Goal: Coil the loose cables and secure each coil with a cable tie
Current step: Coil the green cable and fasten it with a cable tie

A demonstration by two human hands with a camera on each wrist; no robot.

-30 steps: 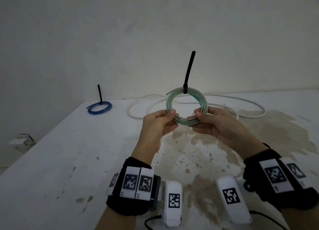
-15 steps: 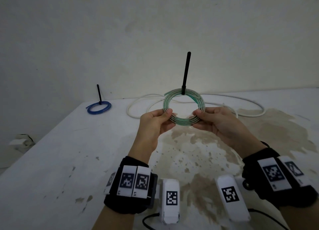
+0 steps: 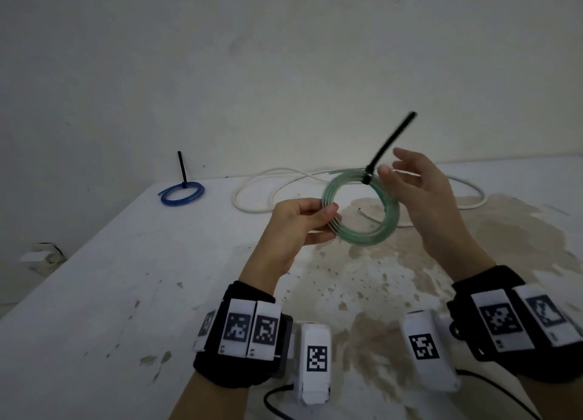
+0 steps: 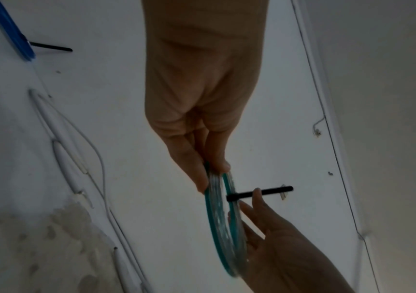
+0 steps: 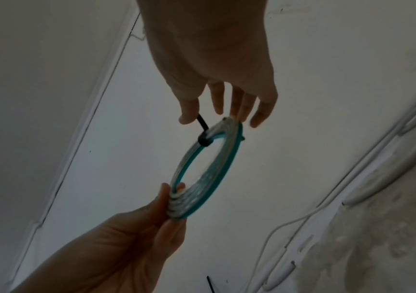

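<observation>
Above the stained white surface (image 3: 132,293), the green coil (image 3: 361,210) is held up in the air, standing nearly on edge. The left hand (image 3: 295,227) pinches the coil's left side between thumb and fingers; the right wrist view shows that thumb on one face of the windings and a fingertip poking through the ring. A black cable tie (image 3: 389,147) is cinched around the coil's upper right part, its long tail sticking up and leaning to the right. The right hand (image 3: 422,199) is beside the tie with fingers spread and relaxed, holding nothing; its thumb tip sits just beside the tie's head, and the blur makes it hard to say whether it actually touches.

At the far left corner of the surface lies a blue coil (image 3: 182,193), already bound with its own black tie (image 3: 181,167) standing upright. Between it and the hands, a white cable (image 3: 252,195) lies uncoiled in loose loops along the far edge, next to the wall (image 3: 284,57).
</observation>
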